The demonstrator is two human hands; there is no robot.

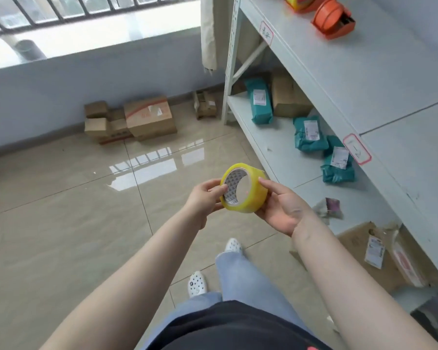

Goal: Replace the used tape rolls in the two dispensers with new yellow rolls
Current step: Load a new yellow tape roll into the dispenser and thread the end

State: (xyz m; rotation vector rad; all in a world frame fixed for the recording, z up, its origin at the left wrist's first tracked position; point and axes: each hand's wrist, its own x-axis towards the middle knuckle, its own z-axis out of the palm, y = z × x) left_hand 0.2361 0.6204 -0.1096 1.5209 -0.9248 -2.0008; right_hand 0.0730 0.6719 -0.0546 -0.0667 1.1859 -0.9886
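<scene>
Held up over the floor, well short of the two dispensers [333,18] on the far shelf [364,79], the yellow tape roll [244,191] sits pinched between left hand [204,198] and right hand [283,209]; it looks light, stiff and slick-sided, best gripped across rim and core.
</scene>
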